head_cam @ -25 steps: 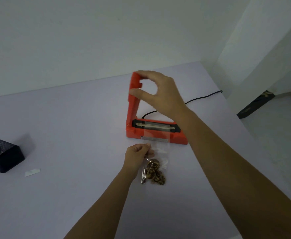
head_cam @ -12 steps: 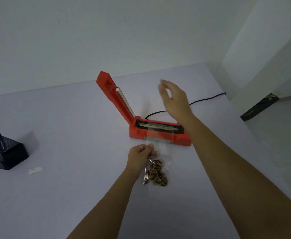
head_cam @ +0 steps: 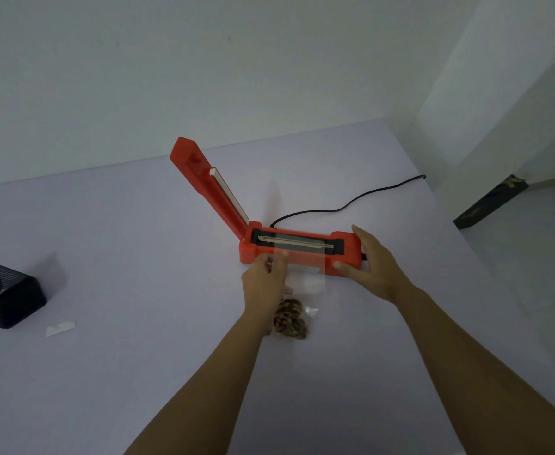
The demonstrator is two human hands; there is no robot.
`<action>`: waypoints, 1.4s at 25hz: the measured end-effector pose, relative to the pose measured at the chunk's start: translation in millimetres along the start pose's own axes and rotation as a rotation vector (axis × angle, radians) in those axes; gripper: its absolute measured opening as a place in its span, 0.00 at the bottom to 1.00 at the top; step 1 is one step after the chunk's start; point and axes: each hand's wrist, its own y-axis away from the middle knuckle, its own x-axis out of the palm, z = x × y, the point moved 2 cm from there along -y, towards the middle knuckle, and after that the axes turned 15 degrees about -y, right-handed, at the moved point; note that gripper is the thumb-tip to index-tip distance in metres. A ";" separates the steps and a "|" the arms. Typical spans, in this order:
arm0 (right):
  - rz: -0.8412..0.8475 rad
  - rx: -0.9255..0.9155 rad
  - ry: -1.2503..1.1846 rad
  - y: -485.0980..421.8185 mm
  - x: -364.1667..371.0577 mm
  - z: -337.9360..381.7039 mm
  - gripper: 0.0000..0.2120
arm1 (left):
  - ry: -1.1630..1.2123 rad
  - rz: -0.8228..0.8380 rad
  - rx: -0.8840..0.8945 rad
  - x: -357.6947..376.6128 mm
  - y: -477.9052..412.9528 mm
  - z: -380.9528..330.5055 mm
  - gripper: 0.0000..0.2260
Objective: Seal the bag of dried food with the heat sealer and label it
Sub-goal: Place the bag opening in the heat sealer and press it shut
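Left hand (head_cam: 263, 284) fingers pinch bag (head_cam: 305, 282) mouth over open sealer (head_cam: 248, 252); right hand (head_cam: 371, 264) rests there, fingers loose. Risk: skewed mouth, wrinkled leaky seal.

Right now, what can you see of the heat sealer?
The heat sealer is orange plastic, on the table, its hinged arm raised, leaning left, pale strip showing. A metal strip lies in the base's black bed. A black cable leaves behind. The bag lies across it; the right hand touches its right end.

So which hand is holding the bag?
The left hand, pinching the clear bag near its top; the right hand only touches the red sealer.
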 end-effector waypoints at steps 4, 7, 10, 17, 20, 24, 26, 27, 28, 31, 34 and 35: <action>-0.044 -0.039 0.064 -2.3 2.9 2.0 0.41 | -0.063 -0.075 -0.029 -1.5 -5.0 -8.1 0.08; -0.063 -0.031 0.078 -3.4 5.1 -0.8 0.42 | -0.090 -0.137 -0.053 -1.0 -7.4 -13.7 0.12; -0.092 -0.032 0.098 -2.7 6.8 -2.4 0.42 | -0.155 -0.216 0.009 3.2 -2.9 -16.2 0.10; -0.113 -0.051 0.124 -2.9 8.2 -6.1 0.41 | -0.226 -0.258 0.146 8.2 1.6 -15.4 0.09; -0.120 -0.052 0.123 -1.4 8.8 -4.9 0.41 | -0.199 -0.263 0.176 7.7 3.2 -13.6 0.09; -0.118 -0.046 0.116 -1.5 8.5 -7.6 0.41 | -0.133 -0.274 0.194 6.6 7.3 -15.7 0.10; -0.113 -0.045 0.112 -2.3 9.1 -9.5 0.41 | -0.107 -0.289 0.213 6.9 9.8 -16.8 0.11; -0.111 -0.045 0.108 -2.7 8.8 -10.3 0.41 | -0.098 -0.294 0.219 7.0 11.0 -18.1 0.11; -0.110 -0.045 0.107 -2.7 8.8 -10.2 0.41 | -0.092 -0.297 0.220 7.3 11.7 -19.1 0.11; -0.111 -0.047 0.105 -2.2 7.8 -10.3 0.41 | -0.060 -0.281 0.162 5.9 13.6 -20.4 0.11; -0.113 -0.051 0.100 -1.4 7.2 -8.6 0.40 | -0.020 -0.248 0.067 3.2 10.5 -17.2 0.07; -0.113 -0.051 0.101 -1.2 7.3 -8.1 0.40 | -0.028 -0.244 0.056 2.2 10.1 -17.3 0.07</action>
